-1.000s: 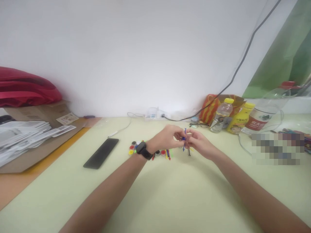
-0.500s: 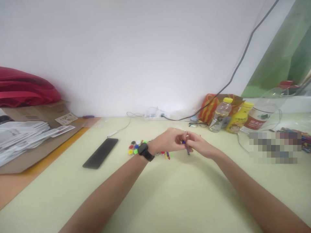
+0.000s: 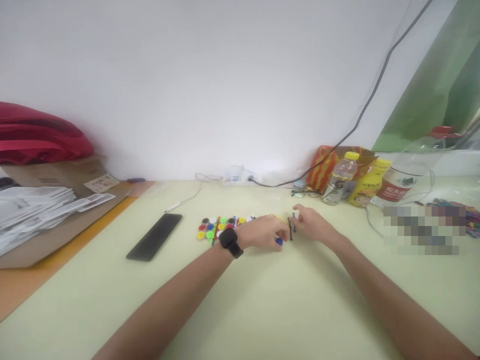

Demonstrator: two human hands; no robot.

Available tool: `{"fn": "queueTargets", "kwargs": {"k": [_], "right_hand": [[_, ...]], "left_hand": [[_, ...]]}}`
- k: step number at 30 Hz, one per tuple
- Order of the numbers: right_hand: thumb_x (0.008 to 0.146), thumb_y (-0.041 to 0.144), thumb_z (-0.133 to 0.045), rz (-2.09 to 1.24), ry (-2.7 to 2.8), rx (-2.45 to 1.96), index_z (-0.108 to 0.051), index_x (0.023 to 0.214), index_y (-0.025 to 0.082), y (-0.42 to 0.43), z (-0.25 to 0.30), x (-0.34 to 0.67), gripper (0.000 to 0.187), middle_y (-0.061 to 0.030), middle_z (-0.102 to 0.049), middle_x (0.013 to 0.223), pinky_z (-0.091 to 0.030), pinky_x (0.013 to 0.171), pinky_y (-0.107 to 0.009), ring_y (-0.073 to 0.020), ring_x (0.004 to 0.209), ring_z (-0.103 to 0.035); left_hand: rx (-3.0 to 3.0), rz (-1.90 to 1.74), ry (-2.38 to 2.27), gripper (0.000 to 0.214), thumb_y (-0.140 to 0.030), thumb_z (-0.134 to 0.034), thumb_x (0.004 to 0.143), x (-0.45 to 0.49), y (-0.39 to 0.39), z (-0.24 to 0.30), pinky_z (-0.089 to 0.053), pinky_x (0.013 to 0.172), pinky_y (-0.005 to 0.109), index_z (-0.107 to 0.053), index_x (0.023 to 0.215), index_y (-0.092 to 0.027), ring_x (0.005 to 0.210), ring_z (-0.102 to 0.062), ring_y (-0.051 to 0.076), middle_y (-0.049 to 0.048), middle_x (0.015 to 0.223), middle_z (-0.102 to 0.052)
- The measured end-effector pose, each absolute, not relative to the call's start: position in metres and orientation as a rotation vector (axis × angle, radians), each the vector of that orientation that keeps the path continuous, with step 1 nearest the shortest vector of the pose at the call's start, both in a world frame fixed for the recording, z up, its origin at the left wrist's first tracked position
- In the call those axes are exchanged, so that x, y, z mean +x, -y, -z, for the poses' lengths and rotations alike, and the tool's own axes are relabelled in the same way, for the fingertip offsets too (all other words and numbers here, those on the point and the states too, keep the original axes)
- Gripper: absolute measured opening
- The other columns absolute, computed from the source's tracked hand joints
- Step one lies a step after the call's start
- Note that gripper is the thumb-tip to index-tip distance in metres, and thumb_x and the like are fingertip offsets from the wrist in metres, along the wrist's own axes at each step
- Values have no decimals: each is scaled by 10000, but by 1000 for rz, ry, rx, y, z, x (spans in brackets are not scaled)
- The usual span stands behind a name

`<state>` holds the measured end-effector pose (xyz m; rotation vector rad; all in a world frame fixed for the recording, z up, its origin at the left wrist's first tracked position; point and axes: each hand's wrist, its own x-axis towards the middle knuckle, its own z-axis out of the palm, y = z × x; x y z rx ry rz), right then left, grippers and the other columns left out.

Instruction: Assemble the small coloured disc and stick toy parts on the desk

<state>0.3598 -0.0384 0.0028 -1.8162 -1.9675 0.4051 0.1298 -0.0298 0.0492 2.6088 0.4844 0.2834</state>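
My left hand (image 3: 262,233), with a dark watch on its wrist, is closed with its fingertips at a small blue round cap-like piece (image 3: 278,241) low over the table. My right hand (image 3: 312,224) is just to the right, thumb and forefinger apart, its fingertips beside a thin blue stick-like piece (image 3: 294,223). A dark thin stick (image 3: 290,229) lies between the two hands. Left of them, rows of coloured round caps (image 3: 210,226) have thin coloured sticks among them. My left hand and wrist hide part of these rows.
A black phone (image 3: 154,237) lies at the left. Behind are a power strip (image 3: 236,176), eyeglasses (image 3: 305,193), a clear bottle (image 3: 340,179) and a yellow bottle (image 3: 369,183). A large jug (image 3: 397,182) stands at the right; papers (image 3: 37,210) lie at far left.
My hands have moved apart from where they met around a blue stick. The left has dropped lower to the blue round piece; the dark stick now shows on the table between them.
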Motion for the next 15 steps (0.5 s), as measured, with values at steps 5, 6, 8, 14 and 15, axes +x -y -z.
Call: {"fn": "queueTargets", "kwargs": {"k": [5, 6, 8, 14, 15], "right_hand": [[874, 374, -683, -266, 2100, -1802, -612, 1192, 192, 45, 0, 346, 374, -125, -693, 1067, -412, 799, -321, -276, 979, -634], [877, 323, -669, -274, 2120, -1784, -614, 1188, 193, 45, 1, 345, 341, -118, -691, 1067, -414, 811, -319, -268, 982, -635], [885, 216, -609, -317, 2143, -1745, -615, 1184, 198, 45, 2, 345, 300, -100, -689, 1058, -419, 807, -306, -245, 976, -638], [845, 87, -534, -407, 2126, -1682, -621, 1198, 198, 43, 2, 348, 379, -91, -679, 1081, -430, 772, -280, -214, 944, -633], [843, 87, -532, -395, 2136, -1668, -630, 1177, 202, 43, 1, 348, 367, -85, -681, 1068, -427, 769, -280, -213, 940, -630]], "left_hand": [[2694, -243, -624, 114, -248, -787, 733, 120, 20, -52, -482, 746, 295, -758, 841, -231, 921, -666, 235, 27, 871, -732], [2711, -259, -637, 158, -270, -794, 734, 118, 18, -53, -484, 771, 300, -762, 884, -232, 963, -657, 246, 34, 898, -730], [2745, -286, -666, 231, -310, -796, 746, 114, 14, -55, -485, 825, 315, -755, 958, -228, 1031, -634, 265, 49, 980, -730], [2796, -301, -766, 378, -399, -766, 798, 108, 12, -57, -471, 889, 349, -717, 1141, -249, 1090, -621, 289, 70, 1127, -714], [2795, -305, -753, 392, -420, -764, 803, 109, 13, -57, -470, 890, 349, -714, 1156, -258, 1080, -630, 285, 68, 1135, -711]]}}
